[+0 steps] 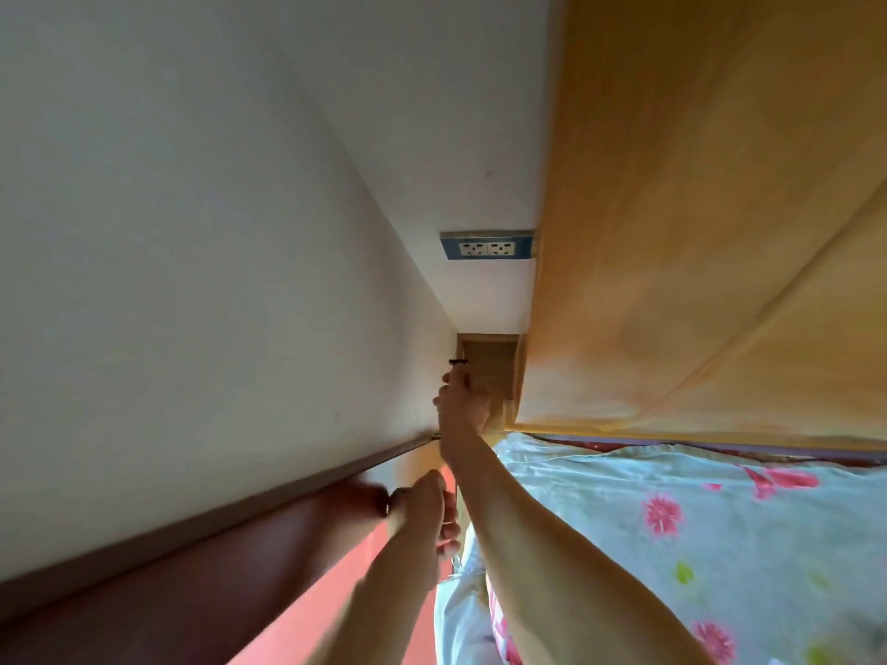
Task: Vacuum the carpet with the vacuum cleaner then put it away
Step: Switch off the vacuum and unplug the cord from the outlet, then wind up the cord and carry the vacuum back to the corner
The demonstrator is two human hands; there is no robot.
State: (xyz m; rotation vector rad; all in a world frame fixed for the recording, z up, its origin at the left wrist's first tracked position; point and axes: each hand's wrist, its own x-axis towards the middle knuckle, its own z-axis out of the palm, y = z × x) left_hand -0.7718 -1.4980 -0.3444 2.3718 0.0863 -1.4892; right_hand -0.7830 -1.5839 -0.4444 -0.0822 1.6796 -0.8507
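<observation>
My right hand reaches far into the narrow gap between the white wall and the bed. Its fingertips pinch a small black object, possibly a plug; it is too small to tell for sure. Closer to me, my left hand is curled round a dark rounded object low by the wall, blurred and mostly hidden by the fingers. The vacuum cleaner's body is not in view. A reddish floor or carpet runs along the wall under my left arm.
A double wall socket in a blue frame sits on the far wall above my right hand. A yellow wooden headboard fills the right. The bed's floral sheet lies below it. A brown skirting board lines the wall.
</observation>
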